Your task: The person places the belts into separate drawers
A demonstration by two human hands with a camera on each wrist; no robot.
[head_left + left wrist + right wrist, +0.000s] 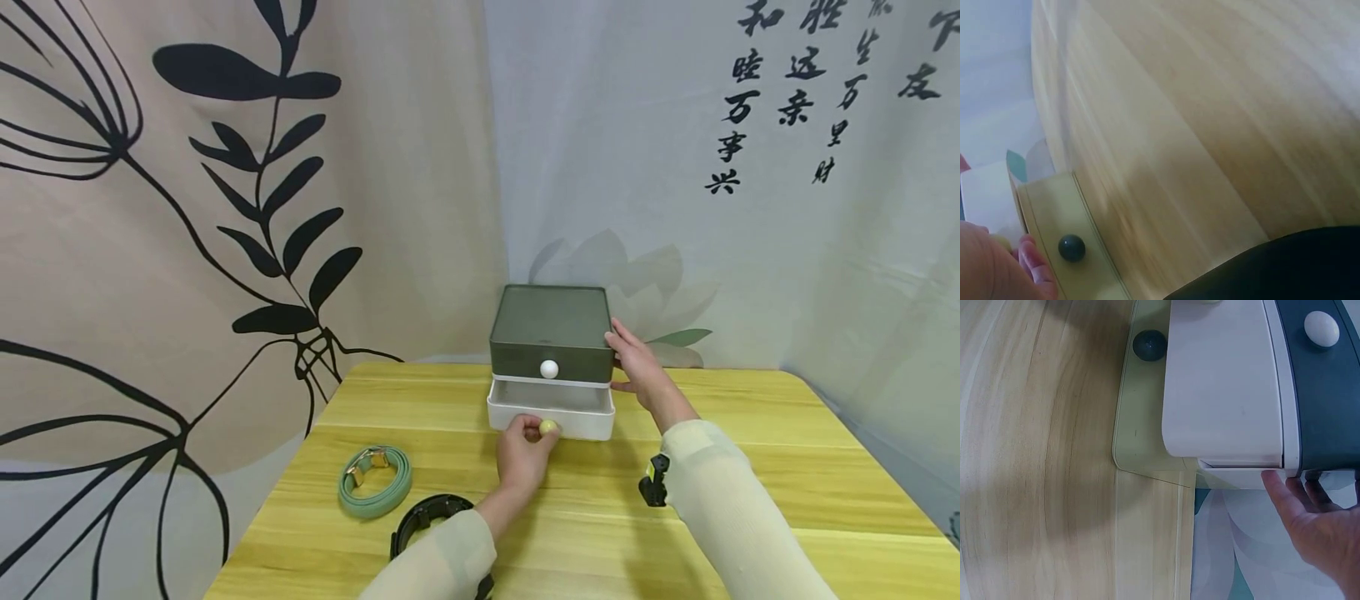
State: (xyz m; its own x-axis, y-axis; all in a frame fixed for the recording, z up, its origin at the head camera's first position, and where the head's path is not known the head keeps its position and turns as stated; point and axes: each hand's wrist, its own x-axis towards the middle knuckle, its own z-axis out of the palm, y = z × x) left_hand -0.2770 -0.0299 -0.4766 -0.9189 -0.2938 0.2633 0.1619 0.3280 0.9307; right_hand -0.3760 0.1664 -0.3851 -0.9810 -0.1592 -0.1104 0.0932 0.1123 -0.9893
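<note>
A small drawer box point(555, 317) stands at the back of the table, dark grey-green on top with a white round knob point(549, 369). Its white drawer point(585, 425) is pulled partway out, and the inside that shows is bare. My left hand point(522, 457) pinches the pale yellow knob point(550, 427) on that drawer's front. Against the box's right side rests my right hand point(643, 371), fingers extended along the wall. Below the white drawer, the right wrist view shows a pale green drawer point(1138, 425) with a dark round knob point(1149, 345).
A green belt point(390, 502) with gold-coloured metal parts lies coiled at the left of the wooden table point(750, 467). Nearer, a coiled black belt point(408, 527) is partly hidden by the left sleeve point(442, 562). A printed curtain point(420, 208) hangs close behind the box.
</note>
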